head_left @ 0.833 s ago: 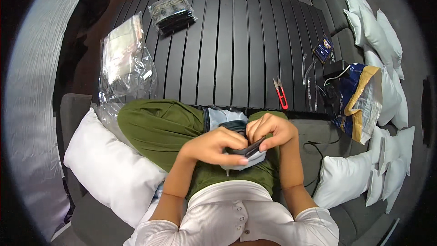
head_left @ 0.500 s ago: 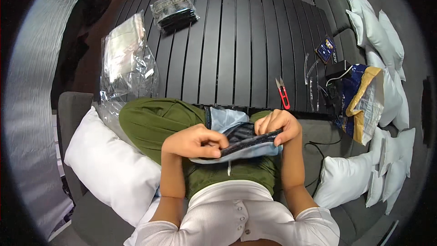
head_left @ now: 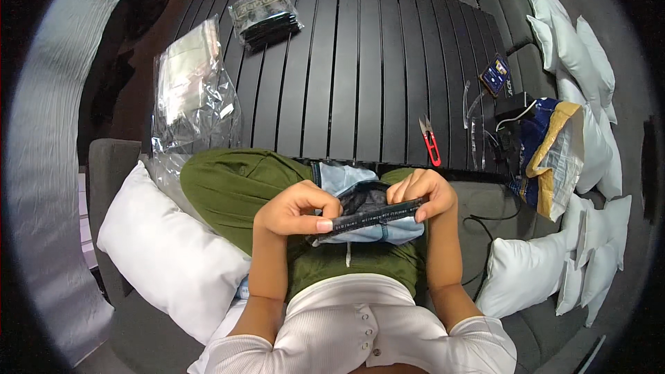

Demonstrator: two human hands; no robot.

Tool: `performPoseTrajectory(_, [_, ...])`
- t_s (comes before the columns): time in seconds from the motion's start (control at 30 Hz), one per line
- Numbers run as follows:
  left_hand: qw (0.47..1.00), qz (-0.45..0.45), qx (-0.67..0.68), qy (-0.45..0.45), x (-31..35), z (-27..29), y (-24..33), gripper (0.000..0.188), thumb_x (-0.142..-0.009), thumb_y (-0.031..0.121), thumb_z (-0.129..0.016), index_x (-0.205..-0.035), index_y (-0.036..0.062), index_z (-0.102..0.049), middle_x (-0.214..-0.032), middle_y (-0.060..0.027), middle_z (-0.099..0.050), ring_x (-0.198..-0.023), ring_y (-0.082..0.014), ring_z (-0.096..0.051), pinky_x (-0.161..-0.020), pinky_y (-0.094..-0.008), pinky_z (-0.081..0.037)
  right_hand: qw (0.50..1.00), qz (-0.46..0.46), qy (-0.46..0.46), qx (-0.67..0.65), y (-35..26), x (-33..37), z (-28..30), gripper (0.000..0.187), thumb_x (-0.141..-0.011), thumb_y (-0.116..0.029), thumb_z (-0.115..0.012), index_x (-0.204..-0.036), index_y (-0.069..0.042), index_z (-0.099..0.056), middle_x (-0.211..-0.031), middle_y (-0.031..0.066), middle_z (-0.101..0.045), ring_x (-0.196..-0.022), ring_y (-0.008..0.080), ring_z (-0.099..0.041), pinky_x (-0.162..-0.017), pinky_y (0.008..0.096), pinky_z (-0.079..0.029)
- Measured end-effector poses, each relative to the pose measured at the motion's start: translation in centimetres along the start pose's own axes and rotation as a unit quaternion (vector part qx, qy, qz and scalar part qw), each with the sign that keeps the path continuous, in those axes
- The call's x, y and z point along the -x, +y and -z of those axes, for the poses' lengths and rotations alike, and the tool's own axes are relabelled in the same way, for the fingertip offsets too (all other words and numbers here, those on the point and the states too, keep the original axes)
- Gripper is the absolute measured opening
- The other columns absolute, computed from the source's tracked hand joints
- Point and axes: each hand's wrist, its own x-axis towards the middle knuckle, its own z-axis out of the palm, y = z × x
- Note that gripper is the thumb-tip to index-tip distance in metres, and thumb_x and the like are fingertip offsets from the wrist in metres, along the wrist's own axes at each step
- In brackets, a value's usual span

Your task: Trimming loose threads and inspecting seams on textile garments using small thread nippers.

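While the left hand [head_left: 299,210] and right hand [head_left: 428,192] pinch opposite ends of its dark waistband [head_left: 377,218], the blue garment [head_left: 403,231] sits this side of the table [head_left: 348,83], waistband crosswise, right end nearer the table.

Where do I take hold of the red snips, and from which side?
Likely best by the red handle, from the near side: the snips lie flat on the table, handle nearest, blades pointing away. The right hand is closer, but holds the garment.
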Motion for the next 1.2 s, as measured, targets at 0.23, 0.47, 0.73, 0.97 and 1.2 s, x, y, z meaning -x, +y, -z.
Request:
performPoseTrajectory(0.23, [0.999,0.030,-0.012,0.003,0.6,0.2,-0.4,0.029,-0.079,0.019,-0.056,-0.059,0.0012,-0.045,-0.053,-0.0005,-0.042,-0.048,-0.0074,-0.035,-0.044,-0.0241,-0.027,1.000,0.002,0.019,-0.015,0.1,0.3,-0.1,0.034,-0.068,-0.014,-0.068,-0.047,0.001,-0.045,-0.044,0.0090,-0.040,-0.041,0.0243,-0.039,-0.052,0.0372,-0.033])
performPoseTrajectory(0.47, [0.965,0.144,-0.071,-0.209,0.5,0.4,0.4,0.029,-0.083,0.025,-0.056,-0.078,-0.0035,-0.054,-0.054,0.0000,-0.043,-0.042,-0.0081,-0.034,-0.040,-0.0234,-0.028,0.987,0.019,-0.147,0.053,-1.9,0.6,0.3,0.027,-0.067,-0.013,-0.071,-0.065,0.006,-0.052,-0.060,0.0136,-0.051,-0.056,0.0290,-0.049,-0.059,0.0369,-0.038])
performPoseTrajectory(0.73, [0.973,0.158,-0.144,-0.083,-2.7,-3.1,-1.8,0.020,-0.087,0.021,-0.051,-0.085,0.0009,-0.053,-0.067,0.0018,-0.039,-0.061,-0.0059,-0.036,-0.054,-0.0223,-0.033,0.995,-0.041,0.089,0.013,-1.3,2.0,-0.9,0.025,-0.072,-0.019,-0.063,-0.069,0.004,-0.054,-0.062,0.0088,-0.052,-0.057,0.0179,-0.047,-0.062,0.0307,-0.038])
performPoseTrajectory(0.97, [0.972,0.206,0.001,0.116,-2.6,-4.0,-0.9,0.028,-0.086,0.015,-0.052,-0.064,-0.0001,-0.048,-0.062,0.0049,-0.040,-0.057,-0.0027,-0.033,-0.050,-0.0196,-0.027,0.742,-0.188,0.325,0.555,-0.1,2.4,3.2,0.031,-0.083,-0.024,-0.054,-0.103,-0.001,-0.050,-0.095,0.0086,-0.053,-0.088,0.0199,-0.051,-0.080,0.0298,-0.039])
performPoseTrajectory(1.2, [0.950,0.214,0.046,0.224,-2.3,-5.3,0.1,0.018,-0.082,0.014,-0.059,-0.069,0.0018,-0.058,-0.063,0.0050,-0.050,-0.059,-0.0011,-0.045,-0.054,-0.0165,-0.038,0.459,-0.191,0.485,0.720,5.1,6.2,7.6,0.042,-0.074,-0.025,-0.063,-0.108,-0.004,-0.050,-0.106,0.0162,-0.047,-0.095,0.0324,-0.046,-0.083,0.0381,-0.036])
